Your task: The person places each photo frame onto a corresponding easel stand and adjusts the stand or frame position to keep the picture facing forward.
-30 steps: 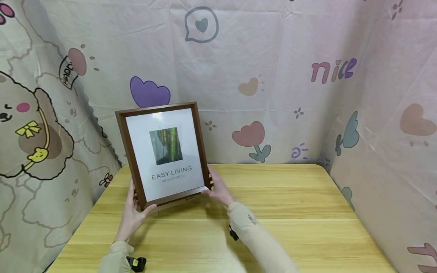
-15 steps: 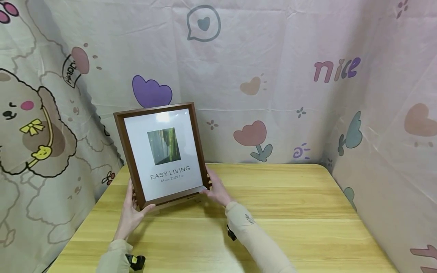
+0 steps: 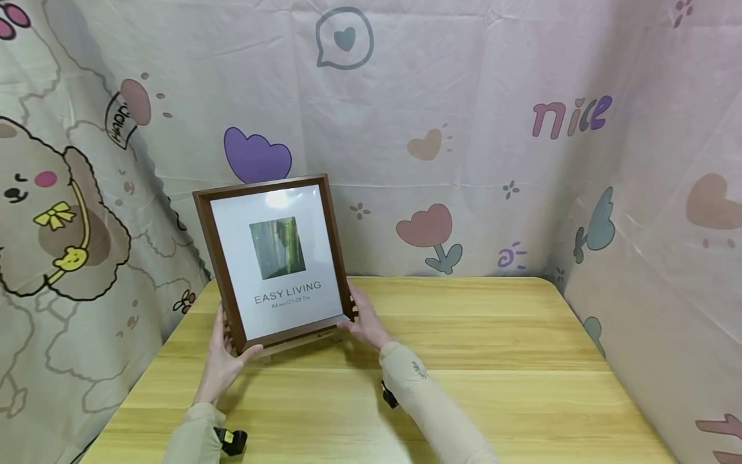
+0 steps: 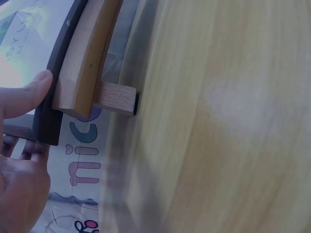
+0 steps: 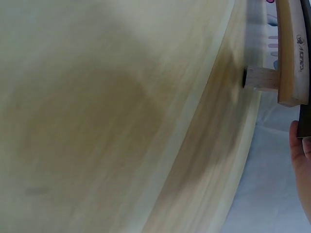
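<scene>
A brown picture frame (image 3: 277,261) with a white "EASY LIVING" insert stands tilted back on the left side of the table. Below it runs the pale wooden ledge of a small easel (image 4: 80,63), whose stubby foot reaches down to the tabletop in both wrist views. My left hand (image 3: 223,368) grips the frame's lower left corner, thumb over the front and fingers behind the edge. At the lower right corner, my right hand (image 3: 366,320) holds the frame the same way. Most of the easel is hidden behind the frame.
The light wooden table (image 3: 493,361) has rounded far corners. Close behind it hangs a printed cloth (image 3: 371,116), which also closes off both sides. A black wrist camera (image 3: 233,442) sits at the left cuff, another one (image 3: 390,394) under the right sleeve.
Over the last second the frame has shifted very slightly left in the head view, both hands staying on its lower corners. The head view itself has moved a little.
</scene>
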{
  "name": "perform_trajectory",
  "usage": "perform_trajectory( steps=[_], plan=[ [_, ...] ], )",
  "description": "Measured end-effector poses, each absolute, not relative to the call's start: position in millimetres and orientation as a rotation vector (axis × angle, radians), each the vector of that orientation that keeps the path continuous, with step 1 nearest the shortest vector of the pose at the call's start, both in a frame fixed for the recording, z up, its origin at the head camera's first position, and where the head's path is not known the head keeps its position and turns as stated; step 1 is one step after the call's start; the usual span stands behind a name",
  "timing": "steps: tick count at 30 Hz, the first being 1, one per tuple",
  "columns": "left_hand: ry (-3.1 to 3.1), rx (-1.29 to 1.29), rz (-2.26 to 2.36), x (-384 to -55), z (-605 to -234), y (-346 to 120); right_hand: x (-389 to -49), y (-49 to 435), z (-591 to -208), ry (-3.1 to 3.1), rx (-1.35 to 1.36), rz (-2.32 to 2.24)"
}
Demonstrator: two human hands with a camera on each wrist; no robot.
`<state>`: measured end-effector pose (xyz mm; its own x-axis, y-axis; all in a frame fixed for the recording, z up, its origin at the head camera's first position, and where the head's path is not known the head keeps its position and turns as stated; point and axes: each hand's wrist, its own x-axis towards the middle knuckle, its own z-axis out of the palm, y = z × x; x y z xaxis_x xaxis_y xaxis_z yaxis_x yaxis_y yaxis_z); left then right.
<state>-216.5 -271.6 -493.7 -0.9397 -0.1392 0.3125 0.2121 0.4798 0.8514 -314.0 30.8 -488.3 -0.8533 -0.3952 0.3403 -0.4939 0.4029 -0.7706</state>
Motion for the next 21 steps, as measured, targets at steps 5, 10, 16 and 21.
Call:
perform_trajectory(
  steps=[5,10,16,21],
  plan=[
    [-2.449,-0.015,-1.453,-215.7,-491.7,-272.8,-314.1,29.9,-488.7,-2.571,0.770,1.491],
    [-2.498,0.031,-1.451,-214.3,-491.2,-273.5,-313.9,29.5,-491.6,-2.592,0.744,1.532],
    [-2.481,0.023,-1.456,-215.5,-494.9,-273.8,-316.4,27.4,-497.7,-2.575,0.743,1.586],
    [-2.451,0.008,-1.461,-216.6,-496.4,-273.1,-317.3,26.7,-501.1,-2.530,0.783,1.660]
  ],
)
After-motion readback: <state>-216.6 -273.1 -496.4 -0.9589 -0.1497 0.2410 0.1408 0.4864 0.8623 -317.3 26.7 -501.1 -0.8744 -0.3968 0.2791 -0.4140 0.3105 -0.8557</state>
